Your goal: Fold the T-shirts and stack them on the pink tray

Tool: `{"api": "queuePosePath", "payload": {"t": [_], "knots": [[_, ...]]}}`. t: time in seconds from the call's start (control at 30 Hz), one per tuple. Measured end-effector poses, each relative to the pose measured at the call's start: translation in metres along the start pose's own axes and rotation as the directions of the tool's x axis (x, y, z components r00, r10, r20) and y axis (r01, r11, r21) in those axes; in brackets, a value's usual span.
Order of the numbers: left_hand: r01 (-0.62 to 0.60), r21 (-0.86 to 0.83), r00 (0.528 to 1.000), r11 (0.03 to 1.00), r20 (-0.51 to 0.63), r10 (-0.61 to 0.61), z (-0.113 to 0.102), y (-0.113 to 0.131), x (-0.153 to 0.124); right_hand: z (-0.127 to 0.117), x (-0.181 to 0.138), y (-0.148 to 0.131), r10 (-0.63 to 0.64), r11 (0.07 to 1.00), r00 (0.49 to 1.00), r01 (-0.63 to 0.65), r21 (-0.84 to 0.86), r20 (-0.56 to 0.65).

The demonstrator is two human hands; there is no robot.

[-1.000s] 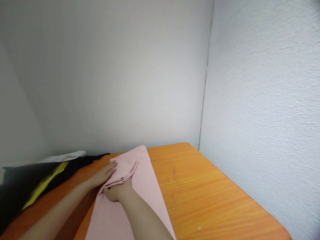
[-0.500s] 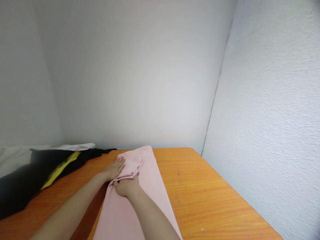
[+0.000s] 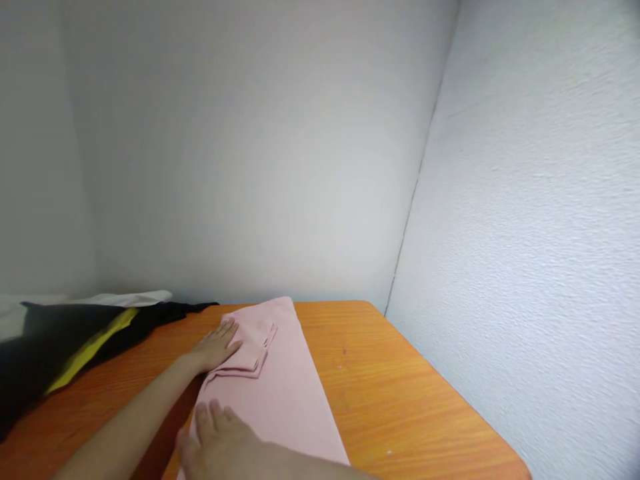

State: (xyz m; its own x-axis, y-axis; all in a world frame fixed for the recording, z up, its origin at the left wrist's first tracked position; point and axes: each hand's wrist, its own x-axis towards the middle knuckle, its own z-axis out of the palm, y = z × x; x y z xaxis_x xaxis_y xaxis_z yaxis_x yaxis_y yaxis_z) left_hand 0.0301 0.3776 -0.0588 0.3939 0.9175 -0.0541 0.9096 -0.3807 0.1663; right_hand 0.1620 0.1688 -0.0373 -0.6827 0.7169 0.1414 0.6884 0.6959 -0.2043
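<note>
A pink garment lies in a long folded strip on the wooden table, with a smaller folded flap on its upper left part. My left hand rests flat, fingers spread, on the left side of that flap. Lower down, my right hand is over the garment's left edge, its fingers apart and holding nothing. Whether the right palm touches the cloth I cannot tell. The garment's near end is partly hidden by my right hand and forearm.
To the left lies a black garment with a yellow stripe. White cloth sits behind it. The orange-brown wooden table reaches a back wall and runs beside a textured right wall.
My right hand has let go of the folded flap and moved down toward me, to the garment's left edge. My left hand stays on the flap. The view has shifted slightly.
</note>
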Motion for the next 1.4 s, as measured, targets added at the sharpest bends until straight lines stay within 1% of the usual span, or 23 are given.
{"api": "queuePosePath", "payload": {"t": [0.03,0.07,0.1,0.13,0.17,0.2,0.23,0.27,0.37,0.43,0.53,0.63,0.7,0.8,0.87,0.93,1.0,1.1,1.27,1.4], "knots": [[-0.003,0.001,1.000,1.000,-0.005,0.003,0.000,0.000,-0.001,-0.010,-0.001,-0.002,-0.014,0.999,0.999,0.013,0.036,0.032],[-0.004,0.003,1.000,1.000,-0.011,0.004,0.000,0.001,-0.003,-0.022,0.001,0.000,0.019,0.998,0.999,-0.022,0.064,0.043],[-0.008,0.004,1.000,1.000,-0.016,0.008,-0.001,0.001,-0.004,-0.034,0.006,0.006,0.091,0.993,0.996,-0.092,0.074,0.024],[-0.013,0.006,1.000,1.000,-0.019,0.013,-0.001,0.001,-0.004,-0.045,0.013,0.016,0.181,0.982,0.983,-0.179,0.065,-0.026],[-0.017,0.008,1.000,1.000,-0.021,0.017,-0.001,0.001,-0.004,-0.053,0.021,0.028,0.263,0.965,0.959,-0.259,0.047,-0.107],[-0.019,0.012,1.000,1.000,-0.025,0.020,-0.001,0.002,-0.004,-0.057,0.029,0.043,0.316,0.948,0.931,-0.317,0.025,-0.183],[-0.021,0.017,0.999,1.000,-0.030,0.022,-0.001,0.002,-0.004,-0.057,0.036,0.058,0.345,0.935,0.910,-0.354,0.004,-0.229],[-0.022,0.023,0.999,0.999,-0.037,0.023,0.000,0.002,-0.003,-0.053,0.042,0.073,0.367,0.925,0.901,-0.380,-0.013,-0.233],[-0.027,0.047,0.998,0.999,-0.062,0.030,0.004,0.000,0.000,-0.027,0.047,0.107,0.429,0.900,0.895,-0.435,-0.022,-0.124],[-0.042,0.065,0.996,0.997,-0.073,0.047,0.007,-0.003,0.002,-0.009,0.046,0.117,0.446,0.894,0.891,-0.448,-0.002,-0.086],[-0.083,0.087,0.992,0.993,-0.088,0.090,0.008,-0.008,0.004,0.004,0.045,0.120,0.448,0.893,0.886,-0.449,0.020,-0.119],[-0.107,0.092,0.987,0.990,-0.114,0.117,0.005,-0.007,0.006,0.001,0.046,0.119,0.454,0.890,0.883,-0.455,0.022,-0.123],[-0.083,0.093,0.983,0.992,-0.157,0.097,0.002,0.003,0.008,-0.003,0.047,0.119,0.464,0.885,0.877,-0.465,0.026,-0.123],[-0.040,0.103,0.974,0.994,-0.219,0.062,0.000,0.024,0.007,-0.007,0.049,0.119,0.488,0.872,0.863,-0.488,0.035,-0.135],[-0.012,0.106,0.973,0.994,-0.227,0.036,0.003,0.037,0.001,-0.008,0.049,0.118,0.499,0.866,0.857,-0.498,0.037,-0.132],[0.039,0.098,0.977,0.994,-0.211,-0.018,0.007,0.043,-0.008,-0.008,0.048,0.117,0.502,0.864,0.856,-0.502,0.032,-0.122],[0.088,0.083,0.978,0.993,-0.194,-0.070,0.012,0.043,-0.017,-0.008,0.048,0.117,0.504,0.863,0.855,-0.505,0.019,-0.120],[0.094,0.069,0.981,0.993,-0.176,-0.080,0.015,0.037,-0.023,-0.006,0.049,0.117,0.514,0.856,0.847,-0.517,0.012,-0.134],[0.075,0.077,0.985,0.994,-0.160,-0.062,0.014,0.031,-0.010,-0.002,0.058,0.122,0.551,0.832,0.819,-0.554,0.026,-0.163],[0.068,0.099,0.983,0.993,-0.178,-0.050,0.013,0.028,0.000,0.000,0.066,0.127,0.565,0.821,0.805,-0.571,0.023,-0.180]]}}
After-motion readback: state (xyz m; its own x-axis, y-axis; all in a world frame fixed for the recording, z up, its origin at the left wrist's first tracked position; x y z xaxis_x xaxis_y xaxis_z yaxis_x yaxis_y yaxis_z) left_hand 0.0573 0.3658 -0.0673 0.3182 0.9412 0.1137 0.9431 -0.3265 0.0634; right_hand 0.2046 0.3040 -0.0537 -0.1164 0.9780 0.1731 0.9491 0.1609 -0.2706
